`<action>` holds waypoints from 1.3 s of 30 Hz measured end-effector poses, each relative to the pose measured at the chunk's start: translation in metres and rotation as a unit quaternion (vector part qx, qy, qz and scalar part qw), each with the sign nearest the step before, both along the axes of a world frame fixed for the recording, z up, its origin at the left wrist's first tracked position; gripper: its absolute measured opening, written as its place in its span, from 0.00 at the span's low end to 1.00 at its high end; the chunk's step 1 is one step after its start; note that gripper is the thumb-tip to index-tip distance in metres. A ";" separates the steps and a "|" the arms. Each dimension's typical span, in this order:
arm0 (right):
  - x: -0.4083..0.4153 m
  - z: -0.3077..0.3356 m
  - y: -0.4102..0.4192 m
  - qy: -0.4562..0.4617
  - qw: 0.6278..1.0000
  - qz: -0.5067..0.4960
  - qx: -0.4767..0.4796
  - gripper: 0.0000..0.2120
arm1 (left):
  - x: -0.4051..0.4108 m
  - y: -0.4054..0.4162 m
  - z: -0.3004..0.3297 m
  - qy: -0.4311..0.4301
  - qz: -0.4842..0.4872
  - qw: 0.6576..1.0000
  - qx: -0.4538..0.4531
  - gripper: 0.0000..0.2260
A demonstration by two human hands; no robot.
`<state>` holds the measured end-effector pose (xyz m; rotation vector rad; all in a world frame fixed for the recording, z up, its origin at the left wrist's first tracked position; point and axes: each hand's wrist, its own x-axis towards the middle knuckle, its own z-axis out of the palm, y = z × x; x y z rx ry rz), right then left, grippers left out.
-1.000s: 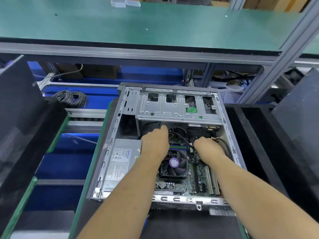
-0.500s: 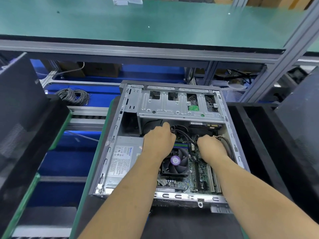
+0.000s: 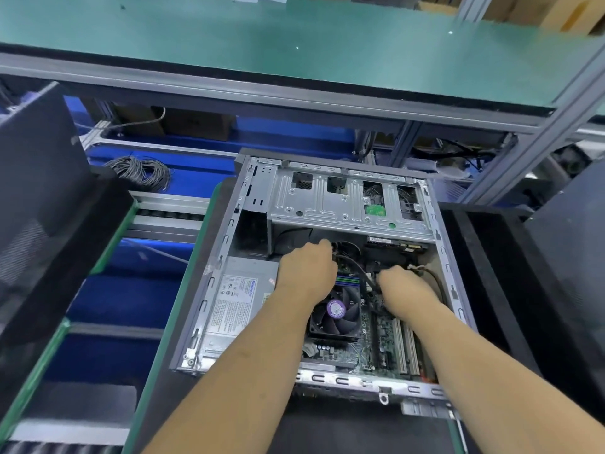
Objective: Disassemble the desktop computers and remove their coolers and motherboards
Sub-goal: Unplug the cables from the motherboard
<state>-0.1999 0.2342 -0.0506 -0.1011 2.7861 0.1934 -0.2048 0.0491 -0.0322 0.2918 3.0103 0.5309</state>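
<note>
The open computer case lies at centre frame with its cooler and motherboard still mounted, while the left hand and right hand curl among black cables, their exact grip hidden.

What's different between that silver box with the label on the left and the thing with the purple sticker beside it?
The power supply is a closed silver metal box with a printed white label; the cooler fan is black, with open blades around a round purple sticker. The power supply is the larger and sits against the left wall of the case; the fan sits nearer the middle, on the motherboard. Both are still mounted inside the opened case.
</note>
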 end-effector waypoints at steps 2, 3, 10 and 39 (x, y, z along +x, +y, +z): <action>0.006 -0.001 -0.003 0.000 0.995 0.024 -0.098 0.09 | 0.002 0.000 0.002 -0.010 -0.011 0.999 0.043 0.04; 0.009 -0.001 -0.004 0.009 0.988 0.036 -0.152 0.11 | 0.003 0.000 0.003 -0.013 -0.006 0.997 0.072 0.05; -0.001 0.009 -0.005 -0.063 0.958 -0.088 -0.264 0.23 | -0.003 -0.013 0.022 -0.068 -0.077 0.994 0.037 0.12; -0.049 -0.037 -0.020 -0.008 0.917 -0.294 -0.269 0.14 | -0.027 0.005 -0.009 -0.024 -0.124 0.985 -0.116 0.16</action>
